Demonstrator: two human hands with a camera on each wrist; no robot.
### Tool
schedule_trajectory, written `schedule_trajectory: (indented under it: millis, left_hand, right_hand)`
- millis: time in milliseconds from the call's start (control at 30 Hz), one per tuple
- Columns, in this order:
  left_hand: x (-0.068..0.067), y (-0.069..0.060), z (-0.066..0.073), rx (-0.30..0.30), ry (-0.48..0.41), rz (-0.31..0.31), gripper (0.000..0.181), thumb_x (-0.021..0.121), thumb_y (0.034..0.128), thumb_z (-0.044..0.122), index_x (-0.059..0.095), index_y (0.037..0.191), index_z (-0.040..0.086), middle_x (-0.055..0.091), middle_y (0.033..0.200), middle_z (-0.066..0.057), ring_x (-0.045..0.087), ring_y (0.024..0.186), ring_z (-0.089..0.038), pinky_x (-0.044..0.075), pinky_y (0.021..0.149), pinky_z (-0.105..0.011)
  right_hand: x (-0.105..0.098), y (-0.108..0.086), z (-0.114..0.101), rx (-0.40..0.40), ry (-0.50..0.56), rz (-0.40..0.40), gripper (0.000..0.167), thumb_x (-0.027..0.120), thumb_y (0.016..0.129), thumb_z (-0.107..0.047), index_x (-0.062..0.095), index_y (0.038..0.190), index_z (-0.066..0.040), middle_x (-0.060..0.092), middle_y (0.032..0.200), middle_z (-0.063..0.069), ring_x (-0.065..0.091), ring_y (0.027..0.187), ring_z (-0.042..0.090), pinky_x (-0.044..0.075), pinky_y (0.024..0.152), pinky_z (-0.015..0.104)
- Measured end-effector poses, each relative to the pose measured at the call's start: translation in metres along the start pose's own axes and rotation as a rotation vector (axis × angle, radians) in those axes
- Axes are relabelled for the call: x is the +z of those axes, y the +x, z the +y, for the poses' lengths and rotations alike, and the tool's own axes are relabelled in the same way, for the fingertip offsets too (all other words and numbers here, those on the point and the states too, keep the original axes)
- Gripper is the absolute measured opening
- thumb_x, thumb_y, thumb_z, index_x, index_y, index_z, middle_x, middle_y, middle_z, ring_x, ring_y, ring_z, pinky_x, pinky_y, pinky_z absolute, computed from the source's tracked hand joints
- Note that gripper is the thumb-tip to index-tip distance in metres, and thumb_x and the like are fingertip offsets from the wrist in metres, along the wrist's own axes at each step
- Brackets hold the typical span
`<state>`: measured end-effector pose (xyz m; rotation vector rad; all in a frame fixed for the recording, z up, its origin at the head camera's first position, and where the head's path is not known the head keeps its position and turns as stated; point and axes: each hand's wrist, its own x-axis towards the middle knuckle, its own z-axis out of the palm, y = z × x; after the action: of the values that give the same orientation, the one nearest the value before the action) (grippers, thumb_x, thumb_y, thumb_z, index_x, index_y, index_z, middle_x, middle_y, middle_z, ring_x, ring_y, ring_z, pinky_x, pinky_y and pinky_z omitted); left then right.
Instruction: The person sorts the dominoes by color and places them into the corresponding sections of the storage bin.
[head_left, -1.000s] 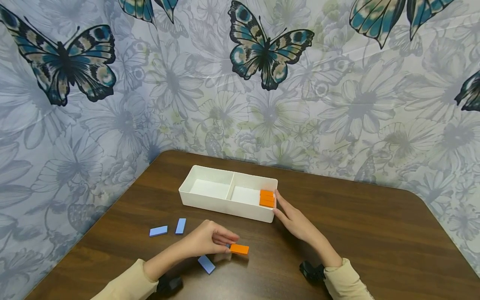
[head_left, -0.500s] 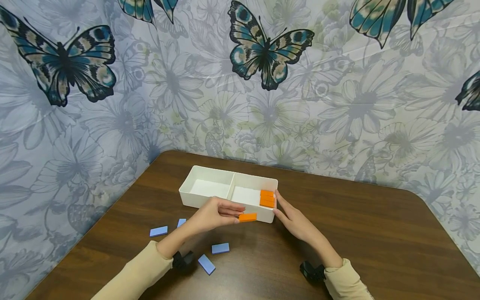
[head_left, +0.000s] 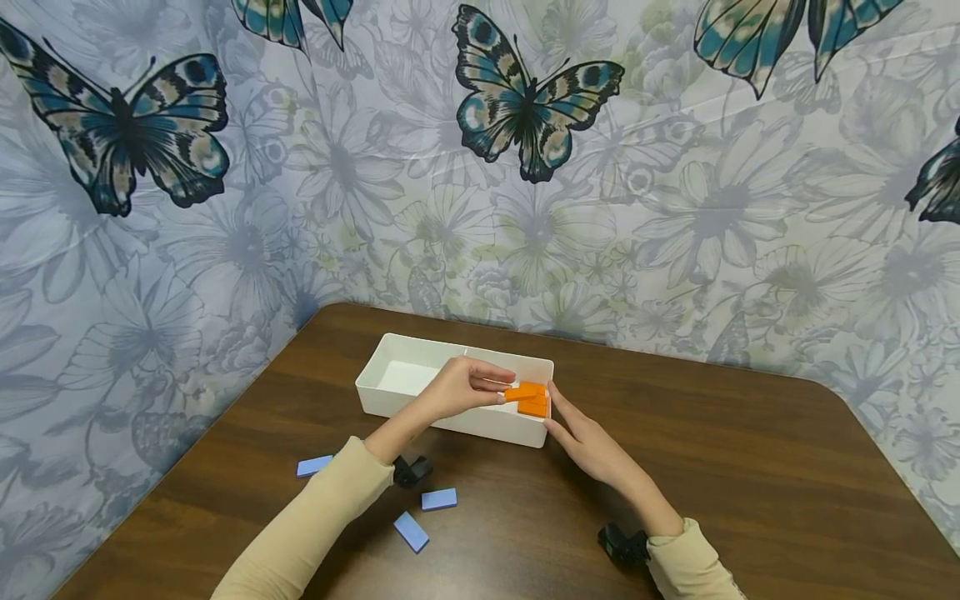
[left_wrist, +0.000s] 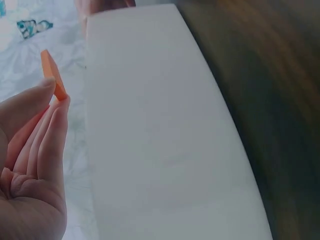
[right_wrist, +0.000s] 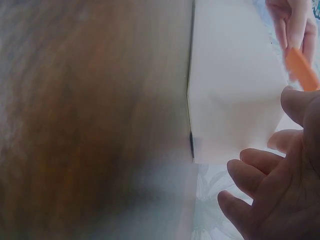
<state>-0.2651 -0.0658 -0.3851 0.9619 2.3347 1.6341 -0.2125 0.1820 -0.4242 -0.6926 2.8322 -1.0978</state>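
Observation:
My left hand (head_left: 467, 388) pinches a flat orange block (head_left: 516, 394) between thumb and fingertips, over the right compartment of a white two-part box (head_left: 487, 423). In the left wrist view, the orange block (left_wrist: 53, 75) juts from the tips of the thumb and fingers. Other orange blocks (head_left: 532, 407) lie at the right end of that compartment, partly covered by the held one. At the box's right end, my right hand (head_left: 588, 442) rests thumb and fingers against the outer wall. Seen from the right wrist, the right hand (right_wrist: 280, 185) has its fingers loosely extended.
In front of the box, blue blocks lie on the brown table (head_left: 712, 467): one near the left sleeve (head_left: 313, 466), partly covered, another (head_left: 438, 499) beyond the left forearm, and one (head_left: 411, 532) closer. A butterfly-patterned cloth (head_left: 360, 208) hangs behind the table.
My left hand has lifted the orange block from the table and carried it forward and right, over the box. A blue block it overlapped came into view. The right hand stays put.

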Motion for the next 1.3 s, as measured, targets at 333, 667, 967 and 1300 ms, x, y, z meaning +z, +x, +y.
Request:
schedule_trajectory:
  millis: [333,667,967,1300]
  left_hand:
    - [0.000,0.020,-0.010,-0.074,-0.006,-0.055,0.033,0.070,0.0793,-0.007,0.064,0.112,-0.009,0.065,0.108,-0.018,0.066,0.092,-0.025,0.054,0.073,-0.028]
    - [0.006,0.035,-0.027,-0.074,0.139,-0.172,0.030,0.073,0.0752,-0.009,0.067,0.104,-0.010,0.068,0.096,-0.015,0.067,0.083,-0.018,0.055,0.068,-0.024]
    - [0.013,0.042,-0.028,-0.058,0.203,-0.258,0.023,0.072,0.0749,-0.011,0.069,0.098,-0.009,0.070,0.090,-0.013,0.068,0.080,-0.016,0.054,0.068,-0.022]
    - [0.017,0.044,-0.027,-0.064,0.192,-0.306,0.020,0.069,0.0769,-0.013,0.069,0.097,-0.010,0.069,0.090,-0.014,0.068,0.080,-0.017,0.054,0.068,-0.021]
  right_hand:
    - [0.000,0.000,-0.001,-0.007,0.010,0.005,0.065,0.043,0.099,-0.039,0.016,0.150,-0.009,0.018,0.152,0.011,0.026,0.134,0.031,0.024,0.106,0.051]
    - [-0.001,-0.001,-0.002,-0.015,0.017,0.012,0.065,0.044,0.099,-0.038,0.017,0.150,-0.008,0.019,0.152,0.011,0.026,0.134,0.031,0.024,0.106,0.051]
    - [-0.001,0.000,-0.001,-0.014,0.028,0.008,0.066,0.044,0.099,-0.040,0.017,0.150,-0.009,0.018,0.152,0.009,0.026,0.134,0.030,0.023,0.106,0.051]
    - [-0.001,0.000,-0.001,-0.015,0.020,0.009,0.064,0.044,0.099,-0.038,0.017,0.150,-0.009,0.018,0.152,0.010,0.027,0.133,0.031,0.024,0.106,0.051]
